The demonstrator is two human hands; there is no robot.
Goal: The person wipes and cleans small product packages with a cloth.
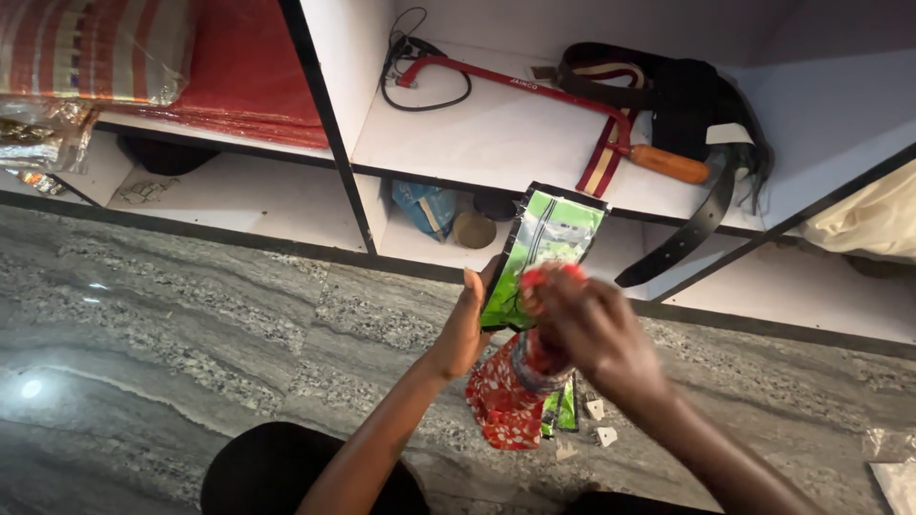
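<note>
Red hacksaw point(534, 91) on white shelf point(496, 143)

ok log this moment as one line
left hand: holds green pouch upright | right hand: at pouch front, blurred | red floral packet: below hands | place: grey stone floor, white shelves

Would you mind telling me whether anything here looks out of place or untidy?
Yes: small pale scraps lie scattered on the grey stone floor below the hands. On the white shelf, a black belt droops over the front edge. The green packet in the left hand looks intact.
</note>
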